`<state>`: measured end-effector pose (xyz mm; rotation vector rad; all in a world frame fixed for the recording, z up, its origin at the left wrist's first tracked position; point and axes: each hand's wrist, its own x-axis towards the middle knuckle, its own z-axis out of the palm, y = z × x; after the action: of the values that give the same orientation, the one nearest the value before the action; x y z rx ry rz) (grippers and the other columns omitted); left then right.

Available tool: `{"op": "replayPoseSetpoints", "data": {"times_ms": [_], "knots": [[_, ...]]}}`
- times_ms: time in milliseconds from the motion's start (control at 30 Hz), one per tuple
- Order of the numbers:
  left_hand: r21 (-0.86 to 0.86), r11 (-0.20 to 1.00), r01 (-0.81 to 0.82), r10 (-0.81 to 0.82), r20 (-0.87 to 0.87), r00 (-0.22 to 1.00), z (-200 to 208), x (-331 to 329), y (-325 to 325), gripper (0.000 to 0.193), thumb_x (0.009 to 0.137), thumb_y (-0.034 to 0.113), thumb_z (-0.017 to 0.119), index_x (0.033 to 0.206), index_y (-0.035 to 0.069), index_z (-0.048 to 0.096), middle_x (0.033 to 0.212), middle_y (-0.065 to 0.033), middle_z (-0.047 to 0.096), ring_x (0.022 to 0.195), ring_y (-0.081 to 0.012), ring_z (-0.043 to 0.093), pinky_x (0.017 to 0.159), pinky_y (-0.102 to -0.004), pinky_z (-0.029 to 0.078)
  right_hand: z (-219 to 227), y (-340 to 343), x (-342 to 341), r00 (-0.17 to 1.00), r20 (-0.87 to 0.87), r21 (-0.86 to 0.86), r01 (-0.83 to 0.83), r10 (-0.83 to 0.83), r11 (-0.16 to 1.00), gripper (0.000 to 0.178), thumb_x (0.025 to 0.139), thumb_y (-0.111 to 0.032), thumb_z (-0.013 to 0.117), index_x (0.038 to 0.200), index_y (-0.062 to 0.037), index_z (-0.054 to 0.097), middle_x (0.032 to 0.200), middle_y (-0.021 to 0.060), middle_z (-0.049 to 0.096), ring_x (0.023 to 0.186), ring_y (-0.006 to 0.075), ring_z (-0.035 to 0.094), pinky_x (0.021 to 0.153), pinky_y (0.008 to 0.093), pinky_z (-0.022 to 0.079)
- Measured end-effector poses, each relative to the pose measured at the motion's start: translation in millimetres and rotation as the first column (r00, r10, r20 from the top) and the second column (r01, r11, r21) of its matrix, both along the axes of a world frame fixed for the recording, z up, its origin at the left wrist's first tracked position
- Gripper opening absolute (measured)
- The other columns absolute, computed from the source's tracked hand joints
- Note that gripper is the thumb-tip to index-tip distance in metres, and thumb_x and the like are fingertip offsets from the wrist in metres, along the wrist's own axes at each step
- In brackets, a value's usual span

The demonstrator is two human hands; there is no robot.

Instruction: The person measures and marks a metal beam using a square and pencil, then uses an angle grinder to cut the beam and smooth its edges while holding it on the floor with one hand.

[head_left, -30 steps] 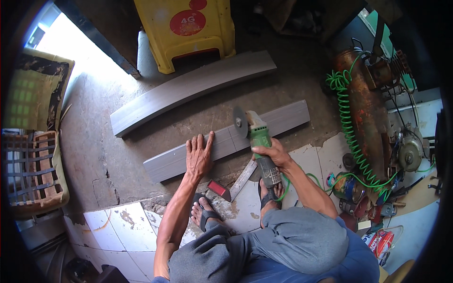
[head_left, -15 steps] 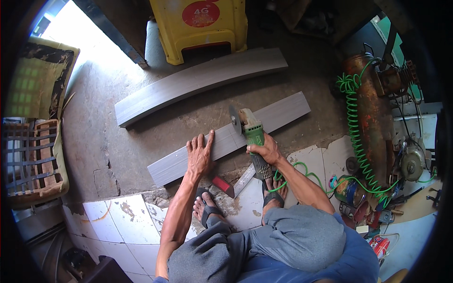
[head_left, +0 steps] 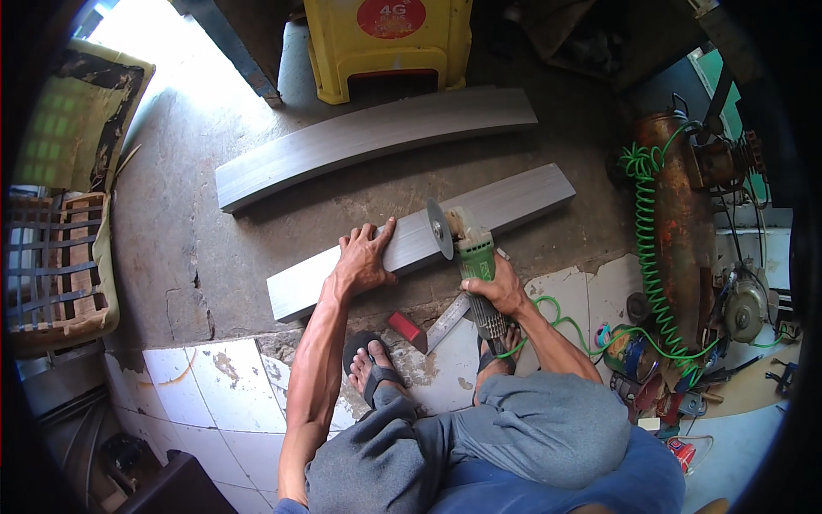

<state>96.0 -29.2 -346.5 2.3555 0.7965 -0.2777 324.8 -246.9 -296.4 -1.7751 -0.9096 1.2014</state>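
Note:
A grey rectangular metal bar (head_left: 522, 193) lies slantwise on the floor in front of me. My left hand (head_left: 364, 257) clasps it left of its middle, fingers over the top and thumb at the near side. In my right hand (head_left: 501, 289) is a green angle grinder (head_left: 476, 259), held by its body. Its thin round disc (head_left: 439, 230) stands on edge over the bar, to the right of my left hand. Whether the disc touches the metal, or spins, I cannot tell. A second grey metal bar (head_left: 377, 137) lies farther away, roughly parallel.
A red-and-silver try square (head_left: 407, 326) lies by my feet. The grinder's green cord (head_left: 561, 319) runs right, toward a rusty tank (head_left: 672, 188) with a coiled green hose (head_left: 646, 240). Beyond the far bar stands a yellow plastic stool (head_left: 390, 56); a crate (head_left: 107, 265) is at left.
My left hand has gone from lying fairly flat to clasping the bar, thumb showing at its near side. The grinder has shifted slightly right and nearer in the picture; the view has shifted too.

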Motion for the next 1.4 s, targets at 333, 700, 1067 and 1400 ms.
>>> {"op": "replayPoseSetpoints", "data": {"times_ms": [333, 700, 1067, 1400], "knots": [[-0.095, 0.996, 0.005, -0.011, -0.064, 0.998, 5, 5, 13, 0.13, 0.055, 0.038, 0.095, 0.167, 0.021, 0.03, 0.144, -0.0246, 0.049, 0.139, -0.0426, 0.045, 0.113, -0.0555, 0.035, 1, -15, -7, 0.999, 0.035, -0.025, -0.028, 0.028, 0.999, 0.071, 0.076, -0.032, 0.08, 0.136, -0.0004, 0.056, 0.11, 0.0127, 0.068, 0.103, 0.0251, 0.066, 0.096, 0.0379, 0.052], [-0.075, 0.997, 0.032, -0.037, -0.077, 0.996, 2, -1, 17, 0.131, 0.055, 0.038, 0.095, 0.167, 0.021, 0.03, 0.144, -0.0241, 0.05, 0.138, -0.0424, 0.045, 0.113, -0.0559, 0.035, -3, -16, -4, 0.999, 0.018, -0.022, -0.034, 0.035, 0.999, 0.069, 0.077, -0.031, 0.08, 0.134, -0.0006, 0.057, 0.111, 0.012, 0.068, 0.102, 0.0233, 0.065, 0.095, 0.0369, 0.051], [-0.094, 0.995, 0.028, -0.037, -0.091, 0.995, 4, -1, 19, 0.131, 0.054, 0.038, 0.095, 0.167, 0.02, 0.029, 0.142, -0.0232, 0.051, 0.139, -0.0424, 0.044, 0.113, -0.0553, 0.035, -10, -12, -9, 0.999, 0.049, -0.04, -0.021, 0.023, 0.999, 0.071, 0.077, -0.034, 0.081, 0.134, 0.0003, 0.057, 0.107, 0.0125, 0.069, 0.1, 0.0249, 0.065, 0.094, 0.0377, 0.052], [-0.091, 0.995, 0.03, -0.039, -0.091, 0.995, 2, -2, 20, 0.13, 0.055, 0.04, 0.094, 0.166, 0.02, 0.029, 0.142, -0.0239, 0.05, 0.139, -0.0426, 0.044, 0.113, -0.0558, 0.035, -14, -11, -9, 0.999, -0.025, -0.037, -0.035, 0.034, 0.999, 0.074, 0.078, -0.039, 0.079, 0.136, 0.0004, 0.056, 0.112, 0.0138, 0.068, 0.103, 0.0256, 0.064, 0.095, 0.0384, 0.051]]}}
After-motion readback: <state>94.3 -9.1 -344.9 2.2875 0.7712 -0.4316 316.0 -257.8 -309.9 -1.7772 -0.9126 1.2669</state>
